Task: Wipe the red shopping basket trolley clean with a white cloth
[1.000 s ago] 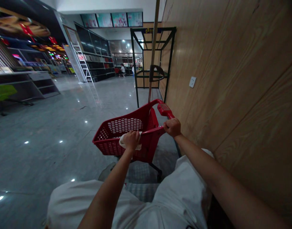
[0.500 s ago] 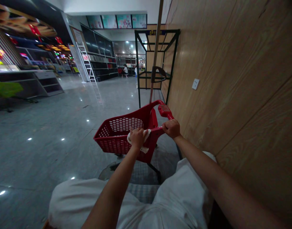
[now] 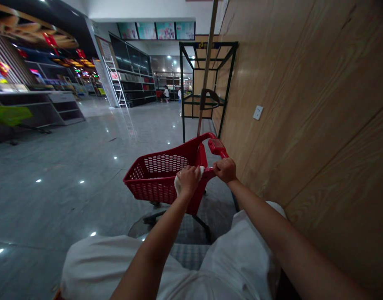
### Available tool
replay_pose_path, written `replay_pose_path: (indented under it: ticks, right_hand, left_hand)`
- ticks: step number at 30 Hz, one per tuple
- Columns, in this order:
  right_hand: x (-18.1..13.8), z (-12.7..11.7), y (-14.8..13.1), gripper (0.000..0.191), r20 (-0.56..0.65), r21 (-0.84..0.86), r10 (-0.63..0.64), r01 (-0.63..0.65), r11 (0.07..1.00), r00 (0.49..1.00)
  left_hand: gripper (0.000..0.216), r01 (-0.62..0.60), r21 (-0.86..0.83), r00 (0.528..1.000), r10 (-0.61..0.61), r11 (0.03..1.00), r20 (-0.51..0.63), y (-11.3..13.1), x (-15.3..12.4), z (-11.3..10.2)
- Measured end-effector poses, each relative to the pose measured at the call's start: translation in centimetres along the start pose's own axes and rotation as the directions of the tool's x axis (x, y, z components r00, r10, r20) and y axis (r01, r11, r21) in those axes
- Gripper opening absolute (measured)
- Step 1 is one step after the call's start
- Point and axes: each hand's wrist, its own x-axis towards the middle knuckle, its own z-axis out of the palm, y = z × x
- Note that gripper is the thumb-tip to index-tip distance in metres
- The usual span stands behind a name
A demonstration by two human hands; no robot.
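In front of my knees stands a red plastic shopping cart (image 3: 156,189) with perforated sides, its handle end toward the wall. My left hand (image 3: 188,179) presses a white cloth (image 3: 178,185) onto the cart's near top rim, close to where the rim rises to the handle. Most of the cloth is hidden under the palm and fingers. My right hand (image 3: 225,168) is wrapped around the near end of the red handle bar (image 3: 218,146).
A wood-panelled wall (image 3: 291,104) with a socket (image 3: 258,112) runs along my right. Beyond the cart stand a dark metal frame (image 3: 182,91) and a long pole (image 3: 206,71). A green cart (image 3: 10,114) is at far left; a person (image 3: 166,93) sits in the distance.
My left hand has slid right along the cart's rim with the cloth, toward the handle. My right hand keeps its grip, and the cart stays in place.
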Motion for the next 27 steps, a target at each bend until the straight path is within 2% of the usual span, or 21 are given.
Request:
replay_pose_path:
  ticks: [2,4,8,10,12,14,18,21,24,27]
  right_hand:
    - [0.0,-0.3,0.3,0.032,0.010,0.005,-0.027,0.027,1.000,1.000]
    - [-0.1,-0.5,0.5,0.032,0.012,0.001,-0.041,0.041,0.999,0.999]
    - [-0.1,-0.5,0.3,0.033,0.008,-0.002,-0.019,0.019,1.000,1.000]
    - [-0.1,-0.4,0.0,0.033,-0.005,0.004,0.002,-0.002,1.000,1.000]
    - [0.0,-0.2,-0.3,0.032,-0.023,0.000,0.017,-0.017,1.000,1.000]
    - [0.1,0.0,-0.4,0.033,-0.039,-0.011,0.021,-0.022,1.000,0.999]
    - [0.0,0.1,-0.3,0.032,-0.044,-0.017,0.016,-0.017,1.000,0.999]
    - [-0.1,-0.1,-0.1,0.032,-0.038,-0.016,0.017,-0.018,1.000,0.999]
    - [-0.3,-0.4,0.3,0.031,-0.011,-0.018,0.001,-0.001,1.000,1.000]
    - [-0.4,-0.7,0.7,0.031,0.008,-0.010,-0.023,0.023,1.000,1.000]
  left_hand:
    - [0.048,-0.031,0.018,0.999,0.031,0.999,0.030,-1.0,0.1,-0.2]
    - [0.048,-0.036,0.062,0.998,0.032,0.997,0.063,-3.5,0.2,-0.6]
    - [0.049,0.020,0.180,0.995,-0.037,0.984,0.088,-9.1,0.5,-1.4]
    - [0.051,0.067,0.210,0.992,-0.087,0.975,0.088,-10.2,0.8,-1.6]
    - [0.049,0.104,0.211,0.988,-0.125,0.972,0.090,-9.5,0.8,-1.5]
    - [0.045,0.089,0.176,0.990,-0.105,0.980,0.088,-7.2,0.7,-1.1]
    - [0.043,-0.051,0.038,0.999,0.051,0.998,0.008,-0.9,0.0,-0.2]
    - [0.046,-0.104,-0.009,0.993,0.104,0.995,-0.052,1.7,-0.2,0.1]
    - [0.046,-0.179,-0.013,0.984,0.178,0.984,-0.020,1.2,-0.1,0.0]
    - [0.048,-0.244,0.012,0.969,0.243,0.970,0.047,-1.5,0.1,-0.1]
